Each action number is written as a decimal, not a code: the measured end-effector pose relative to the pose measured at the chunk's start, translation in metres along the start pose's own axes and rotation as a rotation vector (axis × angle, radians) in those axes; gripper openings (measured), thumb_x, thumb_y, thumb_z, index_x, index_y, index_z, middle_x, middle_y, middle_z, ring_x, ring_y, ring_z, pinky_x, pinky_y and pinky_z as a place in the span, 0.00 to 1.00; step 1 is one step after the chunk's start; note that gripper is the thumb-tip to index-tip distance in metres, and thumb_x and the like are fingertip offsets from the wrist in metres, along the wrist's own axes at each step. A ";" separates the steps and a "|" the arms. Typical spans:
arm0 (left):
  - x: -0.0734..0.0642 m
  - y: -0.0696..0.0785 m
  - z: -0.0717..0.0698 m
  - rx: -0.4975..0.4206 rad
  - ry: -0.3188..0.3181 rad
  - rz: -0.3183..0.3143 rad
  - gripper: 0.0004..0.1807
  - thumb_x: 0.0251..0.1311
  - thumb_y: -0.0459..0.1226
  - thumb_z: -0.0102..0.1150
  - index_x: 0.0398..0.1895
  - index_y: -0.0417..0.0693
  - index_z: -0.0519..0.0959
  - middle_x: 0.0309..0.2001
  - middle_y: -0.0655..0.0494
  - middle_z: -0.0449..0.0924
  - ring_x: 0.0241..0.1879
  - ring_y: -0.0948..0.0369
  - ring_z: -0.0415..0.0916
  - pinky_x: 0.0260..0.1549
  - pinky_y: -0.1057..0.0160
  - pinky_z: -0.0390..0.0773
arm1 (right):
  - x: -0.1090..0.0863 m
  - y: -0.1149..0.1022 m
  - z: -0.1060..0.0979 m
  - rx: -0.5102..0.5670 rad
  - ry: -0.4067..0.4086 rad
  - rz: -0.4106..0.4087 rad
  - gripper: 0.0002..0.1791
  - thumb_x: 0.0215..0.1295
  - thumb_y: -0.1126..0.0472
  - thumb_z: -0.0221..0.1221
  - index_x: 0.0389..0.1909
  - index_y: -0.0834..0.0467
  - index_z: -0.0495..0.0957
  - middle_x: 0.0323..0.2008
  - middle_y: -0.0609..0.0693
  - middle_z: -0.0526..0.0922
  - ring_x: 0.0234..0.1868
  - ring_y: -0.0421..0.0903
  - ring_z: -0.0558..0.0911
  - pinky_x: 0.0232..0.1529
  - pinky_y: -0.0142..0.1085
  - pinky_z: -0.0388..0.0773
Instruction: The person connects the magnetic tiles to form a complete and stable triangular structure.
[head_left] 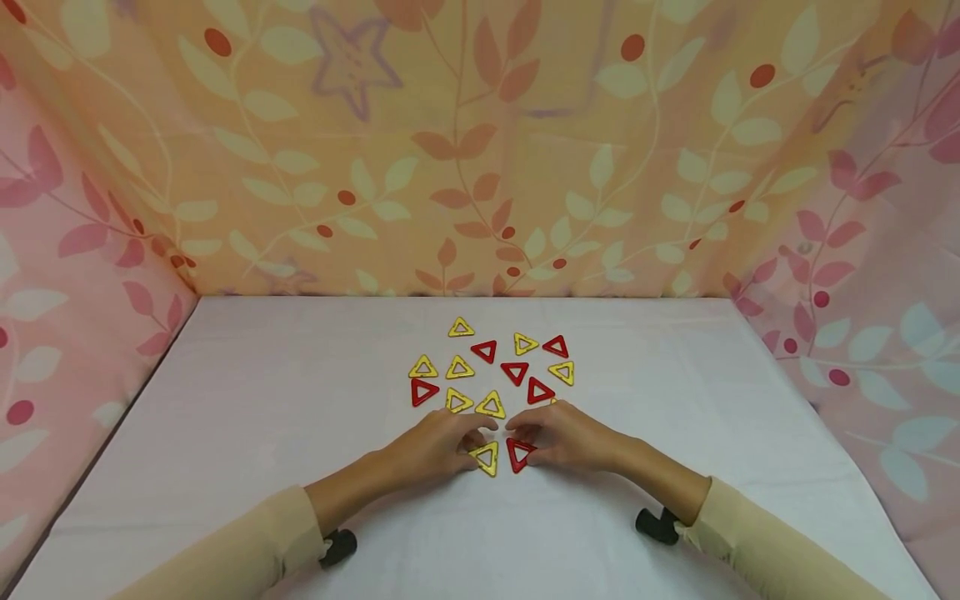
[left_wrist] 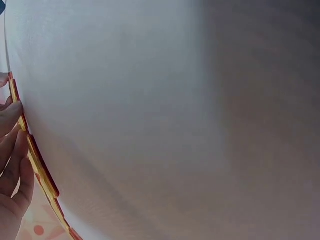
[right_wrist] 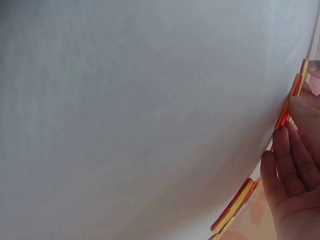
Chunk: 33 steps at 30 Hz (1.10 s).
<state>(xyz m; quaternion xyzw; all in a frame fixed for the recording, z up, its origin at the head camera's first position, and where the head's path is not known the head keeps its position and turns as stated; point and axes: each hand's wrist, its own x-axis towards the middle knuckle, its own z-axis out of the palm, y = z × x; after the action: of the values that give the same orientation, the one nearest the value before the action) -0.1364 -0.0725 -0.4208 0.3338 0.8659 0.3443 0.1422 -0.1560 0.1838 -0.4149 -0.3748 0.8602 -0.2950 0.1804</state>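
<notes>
Near the front of the group of triangular tiles, my left hand (head_left: 442,443) pinches a yellow triangular tile (head_left: 494,461) with an open middle. Just across a narrow gap, a red triangular tile (head_left: 512,457) of the same form is pinched by my right hand (head_left: 576,439). The two held tiles are close but apart, low at the white tabletop. Both index fingers reach toward each other above them. In the left wrist view, the thumb (left_wrist: 11,118) lies against a tile's edge. In the right wrist view, the thumb (right_wrist: 302,112) presses a red tile edge (right_wrist: 282,119).
Behind the hands several loose yellow and red triangles lie flat, including a yellow one (head_left: 491,412) and a red one (head_left: 416,392). Another yellow piece is mostly hidden by the right hand. White cloth (head_left: 262,400) covers the table; patterned curtains (head_left: 465,108) enclose it.
</notes>
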 end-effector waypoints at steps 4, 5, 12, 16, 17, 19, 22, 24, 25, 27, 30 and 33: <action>0.002 0.001 0.001 0.003 0.014 0.005 0.27 0.55 0.33 0.72 0.60 0.45 0.77 0.44 0.58 0.87 0.45 0.66 0.83 0.48 0.69 0.79 | 0.001 0.000 0.002 -0.005 0.006 -0.006 0.23 0.60 0.64 0.69 0.57 0.57 0.79 0.45 0.41 0.85 0.46 0.35 0.82 0.52 0.34 0.78; 0.002 0.002 0.002 0.002 0.016 0.004 0.27 0.55 0.33 0.72 0.60 0.45 0.77 0.44 0.57 0.87 0.45 0.65 0.83 0.47 0.69 0.79 | 0.001 0.000 0.002 -0.006 0.007 -0.006 0.23 0.60 0.64 0.69 0.57 0.57 0.79 0.45 0.41 0.85 0.46 0.35 0.82 0.52 0.34 0.78; 0.003 0.003 0.002 0.004 0.025 -0.003 0.27 0.54 0.33 0.73 0.59 0.46 0.78 0.43 0.58 0.87 0.44 0.66 0.83 0.47 0.68 0.79 | 0.002 -0.004 0.003 -0.011 0.007 0.004 0.23 0.60 0.63 0.69 0.56 0.57 0.79 0.44 0.41 0.84 0.45 0.35 0.82 0.52 0.33 0.78; 0.003 0.004 0.002 0.003 0.028 -0.001 0.28 0.54 0.33 0.73 0.60 0.46 0.78 0.43 0.58 0.87 0.43 0.66 0.83 0.47 0.69 0.79 | 0.003 -0.004 0.003 -0.016 0.006 0.004 0.24 0.60 0.63 0.70 0.58 0.57 0.78 0.44 0.42 0.85 0.45 0.35 0.82 0.52 0.33 0.79; 0.004 0.004 0.002 0.002 0.030 -0.001 0.28 0.54 0.33 0.73 0.60 0.47 0.78 0.43 0.58 0.87 0.43 0.67 0.83 0.46 0.69 0.79 | 0.003 -0.004 0.003 -0.014 0.005 0.008 0.25 0.60 0.63 0.70 0.58 0.57 0.78 0.44 0.41 0.85 0.45 0.34 0.82 0.52 0.33 0.78; 0.004 0.003 0.003 0.003 0.036 0.001 0.28 0.54 0.33 0.73 0.60 0.46 0.78 0.42 0.58 0.87 0.42 0.67 0.83 0.46 0.69 0.80 | 0.003 -0.004 0.004 -0.006 0.003 0.012 0.25 0.59 0.62 0.70 0.58 0.57 0.78 0.45 0.42 0.85 0.45 0.35 0.82 0.52 0.33 0.78; 0.004 0.003 0.004 0.006 0.041 -0.001 0.27 0.55 0.33 0.73 0.60 0.46 0.78 0.42 0.58 0.87 0.42 0.67 0.83 0.45 0.69 0.80 | 0.004 -0.004 0.004 0.005 0.001 0.021 0.23 0.59 0.62 0.70 0.56 0.56 0.79 0.45 0.41 0.85 0.45 0.35 0.82 0.51 0.32 0.79; 0.005 0.003 0.005 0.007 0.042 -0.002 0.27 0.55 0.33 0.73 0.60 0.46 0.78 0.42 0.58 0.87 0.42 0.67 0.83 0.45 0.69 0.80 | 0.004 -0.005 0.004 0.005 0.001 0.022 0.22 0.59 0.62 0.71 0.54 0.56 0.80 0.45 0.40 0.84 0.44 0.35 0.82 0.51 0.32 0.79; 0.005 0.003 0.005 0.006 0.040 -0.004 0.27 0.55 0.33 0.72 0.60 0.46 0.78 0.43 0.58 0.87 0.42 0.67 0.83 0.45 0.69 0.80 | 0.004 -0.005 0.004 0.002 0.000 0.024 0.22 0.58 0.62 0.71 0.54 0.56 0.80 0.45 0.40 0.84 0.44 0.35 0.82 0.51 0.32 0.79; 0.005 0.003 0.005 0.005 0.038 -0.005 0.27 0.55 0.33 0.72 0.60 0.46 0.78 0.43 0.58 0.87 0.42 0.67 0.83 0.46 0.69 0.79 | 0.003 -0.005 0.004 -0.011 -0.002 0.026 0.22 0.58 0.61 0.71 0.54 0.55 0.81 0.45 0.40 0.84 0.44 0.34 0.82 0.51 0.31 0.78; 0.004 0.003 0.005 0.002 0.035 -0.006 0.26 0.56 0.33 0.72 0.59 0.46 0.78 0.44 0.58 0.87 0.43 0.67 0.83 0.46 0.70 0.79 | 0.002 -0.006 0.004 -0.041 -0.003 0.025 0.22 0.57 0.61 0.72 0.53 0.56 0.81 0.44 0.41 0.84 0.44 0.35 0.81 0.50 0.32 0.79; 0.004 0.004 0.004 -0.002 0.034 -0.007 0.26 0.56 0.33 0.72 0.59 0.45 0.78 0.45 0.57 0.87 0.43 0.66 0.83 0.46 0.69 0.79 | 0.001 -0.007 0.003 -0.079 -0.002 0.035 0.21 0.57 0.60 0.72 0.52 0.56 0.82 0.44 0.42 0.85 0.44 0.35 0.80 0.49 0.32 0.79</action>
<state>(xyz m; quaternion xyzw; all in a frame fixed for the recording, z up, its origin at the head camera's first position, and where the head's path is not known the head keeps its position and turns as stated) -0.1350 -0.0657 -0.4208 0.3248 0.8689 0.3505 0.1291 -0.1518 0.1780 -0.4126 -0.3665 0.8776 -0.2573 0.1713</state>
